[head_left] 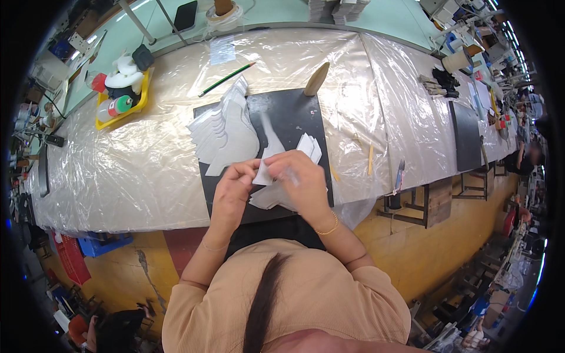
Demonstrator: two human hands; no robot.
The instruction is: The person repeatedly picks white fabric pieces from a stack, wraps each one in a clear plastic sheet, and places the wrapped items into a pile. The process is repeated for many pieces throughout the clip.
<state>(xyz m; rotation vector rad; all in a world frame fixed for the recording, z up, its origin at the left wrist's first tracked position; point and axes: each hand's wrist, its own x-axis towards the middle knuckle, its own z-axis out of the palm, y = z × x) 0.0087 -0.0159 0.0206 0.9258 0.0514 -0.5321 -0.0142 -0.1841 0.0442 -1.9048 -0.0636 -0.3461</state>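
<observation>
Hands (pixel 303 183) curled nearly closed, pinching white piece (pixel 262 176)

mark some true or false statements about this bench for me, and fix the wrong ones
1. The left hand and right hand are both at one white piece. True.
2. The green pencil lies on the black board. False: the green pencil lies on the clear plastic sheet, beyond the black board.
3. A bottle with a green top lies in the yellow basket. True.
4. The larger fanned stack is right of the right hand. False: the larger fanned stack is on the board's left side, beyond the left hand.
5. A tan tapered object is at the board's far right corner. True.
</observation>
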